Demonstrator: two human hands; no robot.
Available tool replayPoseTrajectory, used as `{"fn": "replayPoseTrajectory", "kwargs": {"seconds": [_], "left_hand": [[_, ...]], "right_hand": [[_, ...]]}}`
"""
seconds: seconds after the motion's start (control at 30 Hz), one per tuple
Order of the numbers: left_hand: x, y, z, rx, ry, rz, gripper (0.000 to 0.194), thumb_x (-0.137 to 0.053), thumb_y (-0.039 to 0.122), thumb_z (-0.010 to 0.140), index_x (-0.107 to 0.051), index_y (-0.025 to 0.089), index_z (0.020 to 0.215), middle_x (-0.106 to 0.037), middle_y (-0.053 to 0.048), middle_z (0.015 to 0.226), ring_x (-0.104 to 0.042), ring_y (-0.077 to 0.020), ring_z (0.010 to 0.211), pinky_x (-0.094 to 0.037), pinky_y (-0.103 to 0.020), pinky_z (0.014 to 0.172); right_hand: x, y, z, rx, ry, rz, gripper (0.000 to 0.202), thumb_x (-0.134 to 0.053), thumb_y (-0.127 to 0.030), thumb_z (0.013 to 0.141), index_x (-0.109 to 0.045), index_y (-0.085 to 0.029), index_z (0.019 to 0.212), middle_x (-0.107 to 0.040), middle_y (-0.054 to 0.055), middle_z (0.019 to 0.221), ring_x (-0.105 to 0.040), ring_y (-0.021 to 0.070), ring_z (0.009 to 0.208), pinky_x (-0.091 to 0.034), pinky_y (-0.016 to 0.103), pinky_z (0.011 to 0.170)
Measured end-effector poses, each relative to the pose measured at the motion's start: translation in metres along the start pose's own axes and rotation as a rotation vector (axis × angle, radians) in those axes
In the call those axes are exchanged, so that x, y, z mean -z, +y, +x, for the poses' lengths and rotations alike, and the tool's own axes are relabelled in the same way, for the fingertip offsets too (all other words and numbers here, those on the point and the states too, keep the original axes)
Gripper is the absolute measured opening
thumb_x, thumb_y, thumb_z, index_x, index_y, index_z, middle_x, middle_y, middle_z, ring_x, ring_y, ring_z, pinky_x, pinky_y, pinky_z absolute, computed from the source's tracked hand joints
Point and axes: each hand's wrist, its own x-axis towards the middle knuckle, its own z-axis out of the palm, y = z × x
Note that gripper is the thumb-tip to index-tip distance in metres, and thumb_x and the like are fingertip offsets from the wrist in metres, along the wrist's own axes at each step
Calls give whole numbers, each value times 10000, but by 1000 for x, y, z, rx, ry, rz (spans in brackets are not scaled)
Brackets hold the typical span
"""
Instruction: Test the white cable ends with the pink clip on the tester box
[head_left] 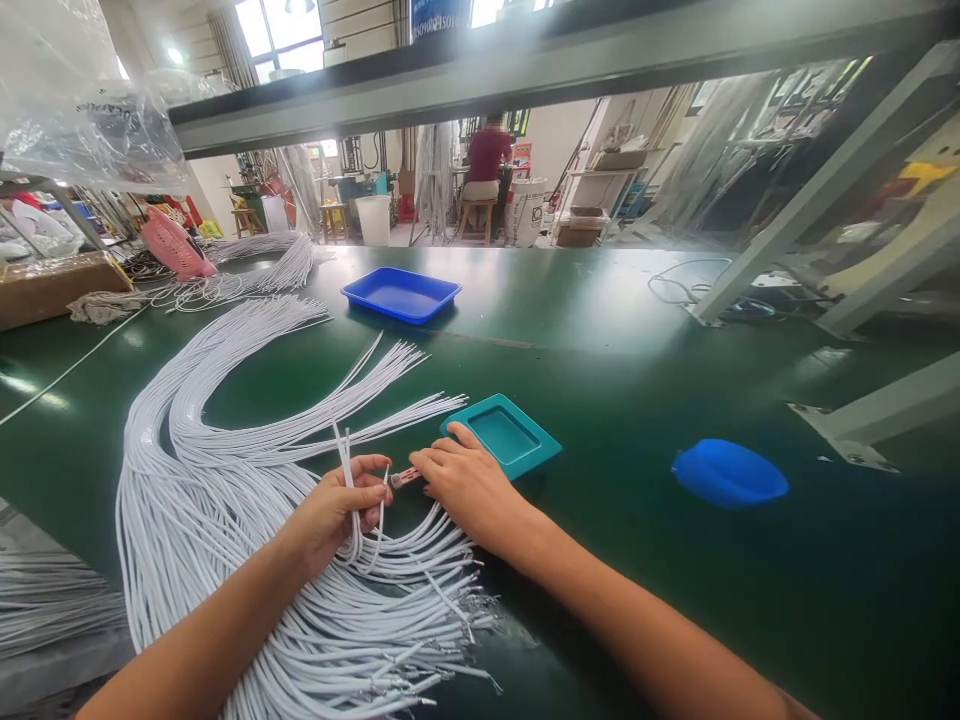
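My left hand (346, 505) is closed around a few white cables (349, 480), whose ends stick up above the fingers. My right hand (469, 480) pinches a small pinkish tool with a metal tip (405, 477); its exact kind is unclear. The tip points at a cable end beside my left fingertips. A large bundle of white cables (187, 500) curves over the table under and around both hands, with frayed ends toward the front. Just beyond my right hand lies a teal tray (517, 425), partly covered by the fingers.
A blue tray (401, 293) sits farther back, and a round blue item (729, 473) lies at the right. Metal frame legs (870, 430) stand on the green table (615, 390). A pink basket (176, 243) and cardboard box (64, 285) are at left. A person (489, 165) sits in the background.
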Motion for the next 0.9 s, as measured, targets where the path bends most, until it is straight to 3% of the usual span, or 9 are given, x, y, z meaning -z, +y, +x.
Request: {"fn": "replayPoseTrajectory", "kwargs": {"seconds": [0.13, 0.4, 0.67, 0.8, 0.9], "left_hand": [[1, -2, 2, 55, 28, -6, 348, -638, 105, 655, -485, 135, 966, -602, -15, 628, -449, -54, 450, -322, -174, 460], [0, -4, 7, 102, 2, -53, 342, -625, 92, 665, -437, 137, 947, -606, -32, 631, -431, -56, 438, -306, -182, 455], [-1, -6, 15, 169, -7, -78, 300, -650, 78, 624, -479, 131, 866, -594, -44, 616, -446, -65, 437, -301, -185, 442], [0, -6, 16, 178, -8, -83, 302, -647, 80, 635, -474, 131, 877, -592, -41, 610, -443, -61, 433, -309, -178, 443], [1, -5, 16, 174, -11, -80, 287, -630, 77, 654, -468, 130, 885, -591, -36, 611, -440, -59, 432, -317, -174, 437]], "right_hand": [[3, 7, 1, 92, -101, -58, 188, -456, -54, 826, -604, -145, 896, -661, 59, 828, -561, 169, 832, -234, 377, 961], [2, 11, 4, 141, -11, -3, 204, -463, -217, 865, -631, -150, 772, -640, 51, 725, -490, 158, 744, -340, 286, 758], [-1, 9, 2, 137, 12, -84, 185, -453, -133, 853, -615, -138, 762, -604, 63, 691, -458, 177, 723, -365, 283, 712], [5, 12, 2, 125, 29, -88, 141, -541, -246, 817, -604, -190, 930, -633, 60, 872, -469, 212, 866, -333, 355, 835], [6, 18, 2, -107, 181, -192, 411, -550, -337, 804, -480, -234, 1195, -527, 101, 1182, -358, 310, 1098, -200, 504, 939]]}}
